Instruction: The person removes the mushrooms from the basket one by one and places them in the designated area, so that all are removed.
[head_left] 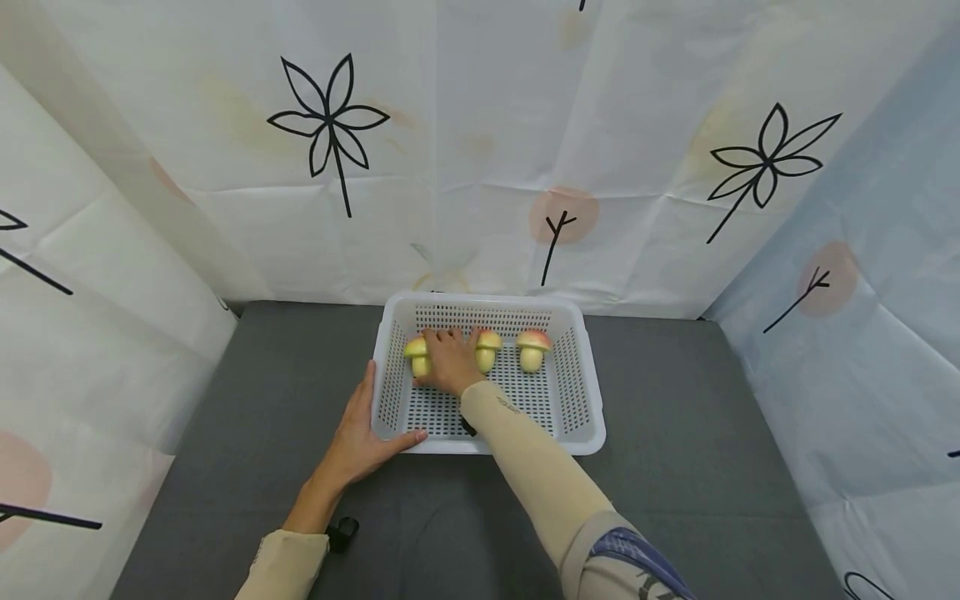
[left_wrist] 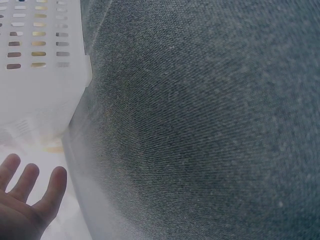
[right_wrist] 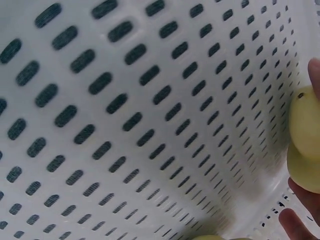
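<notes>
A white perforated plastic basket (head_left: 577, 400) stands on the dark grey cloth. Inside it, toy mushrooms with pale yellow stems form a row: a yellow-capped one (head_left: 417, 348) at left, a middle mushroom (head_left: 487, 354) and a right mushroom (head_left: 532, 354), both with reddish cap tops. My right hand (head_left: 452, 360) reaches in and grips the left mushroom; in the right wrist view its thumb and fingers lie on either side of the yellow mushroom (right_wrist: 305, 125). At the basket's near left corner rests my left hand (head_left: 363, 437), fingers extended along the outer wall, thumb on the front rim.
Dark grey cloth (head_left: 690, 417) covers the table around the basket. White printed fabric (head_left: 480, 150) hangs behind and along both sides. A small black object (head_left: 342, 532) shows beside the left wrist. Part of another yellow thing (right_wrist: 207, 237) appears low in the right wrist view.
</notes>
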